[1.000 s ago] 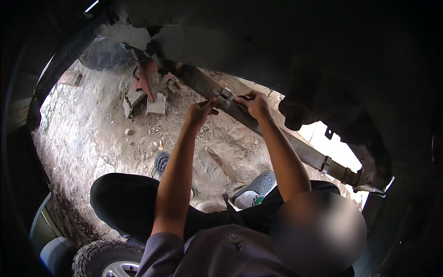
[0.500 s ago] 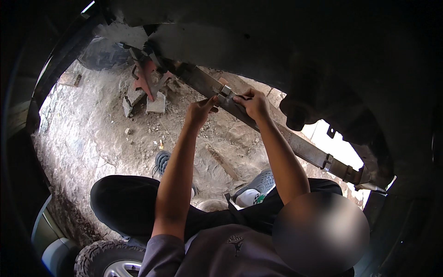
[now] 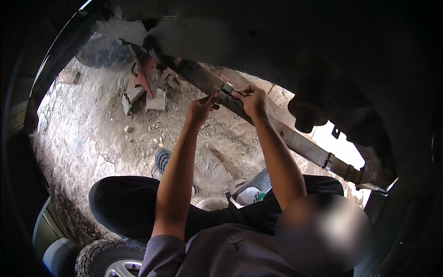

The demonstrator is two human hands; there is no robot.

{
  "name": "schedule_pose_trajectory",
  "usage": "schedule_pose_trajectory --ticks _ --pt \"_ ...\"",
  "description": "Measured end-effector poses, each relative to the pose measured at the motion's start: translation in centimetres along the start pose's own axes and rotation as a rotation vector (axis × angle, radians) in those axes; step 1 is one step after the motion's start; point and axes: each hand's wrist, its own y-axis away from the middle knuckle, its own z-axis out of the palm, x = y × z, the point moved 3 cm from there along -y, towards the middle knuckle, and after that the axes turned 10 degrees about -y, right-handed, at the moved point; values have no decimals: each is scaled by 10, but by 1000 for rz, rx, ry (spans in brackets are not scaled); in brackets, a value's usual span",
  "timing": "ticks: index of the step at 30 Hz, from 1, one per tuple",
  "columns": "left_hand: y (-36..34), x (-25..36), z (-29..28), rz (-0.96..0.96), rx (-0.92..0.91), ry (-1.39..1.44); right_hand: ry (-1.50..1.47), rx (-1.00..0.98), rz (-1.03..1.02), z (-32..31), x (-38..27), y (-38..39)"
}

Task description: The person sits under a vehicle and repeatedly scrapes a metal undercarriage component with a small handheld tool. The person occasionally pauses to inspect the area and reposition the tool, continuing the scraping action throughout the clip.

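Head | left hand (image 3: 201, 112), right hand (image 3: 254, 102) — fingers (image 3: 214, 97) pinching metal bracket (image 3: 227, 87) edges on beam (image 3: 304, 147) | gap between forearms (image 3: 176, 171)

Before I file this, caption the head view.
Left hand and right hand at a shiny metal bracket on a long bar.

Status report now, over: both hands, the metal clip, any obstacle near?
Left hand and right hand at metal clip, exact grip unclear. Clip on long metal bar. Red metal piece off to left, apart from both hands.
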Motion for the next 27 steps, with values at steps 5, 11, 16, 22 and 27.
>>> schedule_pose_trajectory --ticks 5,11,16,22,27 --pt "-2 -3 -2 9 -23 -18 84 -27 238 -1 -15 -18" --pt "-1 -3 -1 -21 -2 -50 93 -13 57 -5 -39 32" --pt "-8 -14 -6 -61 -9 -119 165 46 -114 -8 -55 48" --pt "-6 -4 1 -58 -49 -36 -312 272 63 -53 3 83" --pt "1 -1 -3 -56 -10 -8 -639 222 432 -42 -45 137"
